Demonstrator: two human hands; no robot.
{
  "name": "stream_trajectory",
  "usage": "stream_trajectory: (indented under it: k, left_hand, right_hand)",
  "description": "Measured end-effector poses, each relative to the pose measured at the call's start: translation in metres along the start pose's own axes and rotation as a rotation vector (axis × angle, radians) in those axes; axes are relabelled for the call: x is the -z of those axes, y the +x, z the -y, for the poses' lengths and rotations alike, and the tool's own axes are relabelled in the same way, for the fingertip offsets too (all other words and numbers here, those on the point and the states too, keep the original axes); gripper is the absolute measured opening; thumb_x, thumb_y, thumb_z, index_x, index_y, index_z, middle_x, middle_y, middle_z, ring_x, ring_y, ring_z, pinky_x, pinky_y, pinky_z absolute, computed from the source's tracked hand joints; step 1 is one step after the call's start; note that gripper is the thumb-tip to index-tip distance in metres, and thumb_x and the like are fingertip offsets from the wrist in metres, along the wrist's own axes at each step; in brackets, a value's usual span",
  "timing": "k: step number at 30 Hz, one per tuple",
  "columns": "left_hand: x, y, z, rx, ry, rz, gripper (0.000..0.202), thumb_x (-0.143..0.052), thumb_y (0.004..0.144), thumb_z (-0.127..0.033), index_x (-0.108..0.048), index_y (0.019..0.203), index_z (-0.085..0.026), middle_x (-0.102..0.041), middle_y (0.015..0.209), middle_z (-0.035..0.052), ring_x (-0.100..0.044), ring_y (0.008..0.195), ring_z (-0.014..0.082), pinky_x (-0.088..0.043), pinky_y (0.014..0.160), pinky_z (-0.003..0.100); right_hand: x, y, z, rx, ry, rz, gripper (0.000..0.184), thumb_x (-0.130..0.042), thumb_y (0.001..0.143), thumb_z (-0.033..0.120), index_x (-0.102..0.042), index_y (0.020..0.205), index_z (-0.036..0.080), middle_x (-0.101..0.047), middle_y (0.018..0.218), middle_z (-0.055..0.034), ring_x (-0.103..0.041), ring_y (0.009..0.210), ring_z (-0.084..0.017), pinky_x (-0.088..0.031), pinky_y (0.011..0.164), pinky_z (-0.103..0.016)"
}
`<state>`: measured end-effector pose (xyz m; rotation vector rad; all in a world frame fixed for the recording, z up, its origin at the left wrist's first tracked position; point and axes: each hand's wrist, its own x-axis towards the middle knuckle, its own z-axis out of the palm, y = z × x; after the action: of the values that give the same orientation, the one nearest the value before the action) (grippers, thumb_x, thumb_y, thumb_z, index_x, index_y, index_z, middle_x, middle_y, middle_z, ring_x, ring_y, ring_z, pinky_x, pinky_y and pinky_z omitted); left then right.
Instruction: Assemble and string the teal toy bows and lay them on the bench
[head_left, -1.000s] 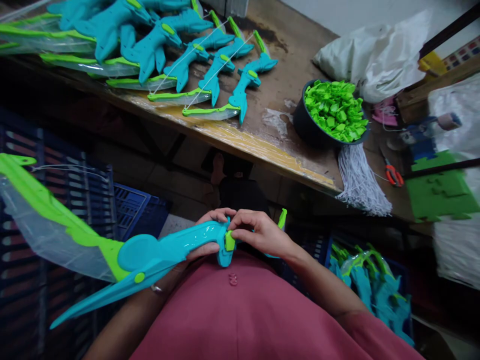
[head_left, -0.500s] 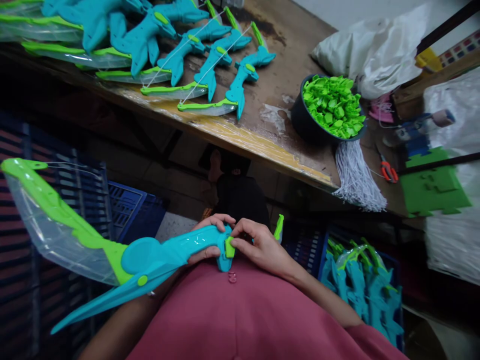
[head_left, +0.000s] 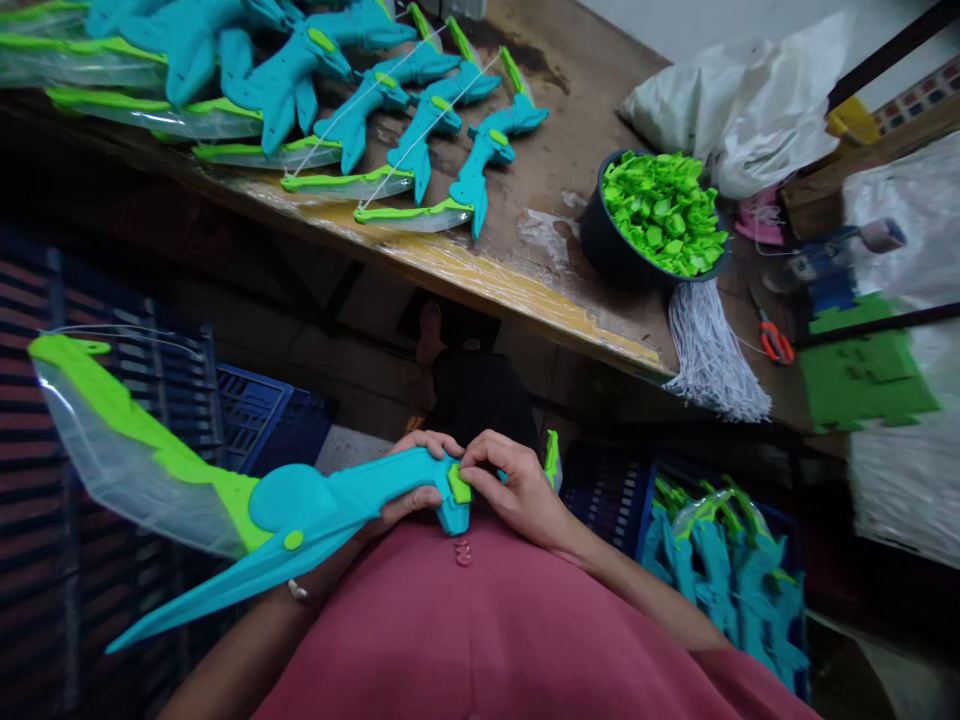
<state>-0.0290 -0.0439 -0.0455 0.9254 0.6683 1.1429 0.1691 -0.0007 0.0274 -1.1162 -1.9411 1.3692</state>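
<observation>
Across my lap lies a turquoise toy bow (head_left: 337,500) with a lime-green and clear plastic limb (head_left: 150,450) reaching far left; its other limb tip (head_left: 553,460) shows past my right hand. My left hand (head_left: 420,495) is wrapped round the bow's middle from beneath, fingers over the top and thumb in front. Between the thumb and fingers of my right hand (head_left: 506,485) is a small lime-green plastic piece (head_left: 458,484), pressed against the bow's centre. Whether that piece is fully seated I cannot tell.
Several similar bows (head_left: 472,170) lie on the worktable (head_left: 555,215). A black bowl (head_left: 600,240) of green pieces (head_left: 664,215) stands beside white strings (head_left: 716,350) and orange-handled scissors (head_left: 776,342). A blue crate (head_left: 649,510) at right holds more bows; another crate (head_left: 56,460) is at left.
The bow's left limb has shifted slightly right and down, and its middle has turned a little. My right fingers stay on the small green piece.
</observation>
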Motion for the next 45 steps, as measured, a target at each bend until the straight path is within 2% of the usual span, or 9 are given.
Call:
stream_trajectory:
  k: [4, 7, 12, 16, 19, 25, 31, 38, 45]
  left_hand:
    - [-0.002, 0.001, 0.004, 0.023, -0.045, -0.059, 0.035, -0.077, 0.086, -0.034, -0.059, 0.114, -0.025, -0.06, 0.123, 0.0067, -0.058, 0.114, 0.0241, -0.048, 0.093, 0.033]
    - [-0.005, 0.002, 0.004, 0.044, -0.031, -0.123, 0.034, -0.077, 0.087, -0.038, -0.057, 0.111, -0.024, -0.06, 0.122, 0.0062, -0.058, 0.114, 0.023, -0.049, 0.094, 0.033]
    - [-0.011, 0.006, 0.004, 0.027, 0.125, -0.225, 0.027, -0.068, 0.093, -0.042, -0.057, 0.109, -0.023, -0.064, 0.12, 0.0074, -0.059, 0.116, 0.0234, -0.047, 0.102, 0.038]
    - [-0.014, 0.009, 0.006, -0.021, 0.24, -0.279, 0.024, -0.067, 0.094, -0.041, -0.057, 0.107, -0.023, -0.066, 0.124, 0.0078, -0.058, 0.124, 0.0243, -0.043, 0.108, 0.041]
    - [-0.014, 0.012, 0.007, -0.086, 0.195, -0.298, 0.025, -0.071, 0.092, -0.04, -0.055, 0.1, -0.023, -0.067, 0.115, 0.006, -0.064, 0.11, 0.0226, -0.049, 0.098, 0.038]
    - [-0.015, 0.019, 0.008, -0.137, 0.17, -0.295, 0.024, -0.074, 0.089, -0.035, -0.055, 0.093, -0.022, -0.066, 0.103, 0.004, -0.064, 0.098, 0.0197, -0.052, 0.087, 0.032]
    - [-0.016, 0.02, 0.009, -0.135, 0.162, -0.275, 0.02, -0.074, 0.09, -0.03, -0.055, 0.093, -0.022, -0.066, 0.104, 0.0031, -0.062, 0.099, 0.0186, -0.05, 0.089, 0.031]
    - [-0.01, 0.021, 0.009, -0.144, 0.047, -0.196, 0.026, -0.079, 0.085, -0.033, -0.057, 0.093, -0.023, -0.064, 0.104, 0.0043, -0.061, 0.1, 0.0208, -0.05, 0.089, 0.033]
    - [-0.003, 0.028, 0.008, -0.099, 0.07, -0.12, 0.021, -0.079, 0.084, -0.029, -0.062, 0.093, -0.021, -0.065, 0.102, 0.0053, -0.061, 0.096, 0.0207, -0.05, 0.085, 0.032]
  right_hand:
    - [0.009, -0.003, 0.005, 0.137, -0.164, 0.061, 0.017, -0.06, 0.101, 0.03, -0.069, 0.108, 0.018, -0.064, 0.102, -0.0069, -0.063, 0.091, -0.016, -0.051, 0.079, -0.029]
    - [0.017, -0.004, 0.012, 0.135, -0.327, 0.194, 0.039, -0.063, 0.098, 0.043, -0.062, 0.129, 0.019, -0.061, 0.118, -0.0111, -0.062, 0.099, -0.02, -0.054, 0.082, -0.034]
    - [0.019, -0.002, 0.019, 0.071, -0.502, 0.296, 0.075, -0.075, 0.08, 0.063, -0.055, 0.138, 0.019, -0.058, 0.121, -0.0114, -0.061, 0.097, -0.023, -0.056, 0.08, -0.038]
    - [0.012, -0.001, 0.02, 0.049, -0.561, 0.237, 0.052, -0.075, 0.089, 0.04, -0.057, 0.133, 0.018, -0.059, 0.117, -0.0094, -0.061, 0.095, -0.021, -0.056, 0.079, -0.036]
    - [0.009, -0.002, 0.02, 0.08, -0.575, 0.179, 0.049, -0.069, 0.093, 0.032, -0.055, 0.137, 0.017, -0.059, 0.11, -0.0086, -0.061, 0.092, -0.021, -0.055, 0.077, -0.035]
    - [0.009, -0.001, 0.028, 0.114, -0.789, 0.209, 0.051, -0.063, 0.097, 0.038, -0.052, 0.139, 0.01, -0.061, 0.105, -0.0102, -0.06, 0.09, -0.022, -0.055, 0.078, -0.036]
    - [0.014, 0.008, 0.039, 0.203, -1.187, 0.339, 0.045, -0.05, 0.101, 0.054, -0.064, 0.098, 0.012, -0.061, 0.086, -0.0097, -0.06, 0.08, -0.026, -0.047, 0.067, -0.038]
    - [0.022, 0.029, 0.04, 0.202, -1.128, 0.514, 0.049, -0.047, 0.1, 0.056, -0.065, 0.102, 0.011, -0.068, 0.083, -0.0085, -0.063, 0.069, -0.021, -0.032, 0.056, -0.033]
    - [0.029, 0.041, 0.04, 0.225, -1.084, 0.634, 0.047, -0.051, 0.098, 0.054, -0.068, 0.097, 0.011, -0.071, 0.082, -0.0095, -0.063, 0.067, -0.019, -0.031, 0.057, -0.031]
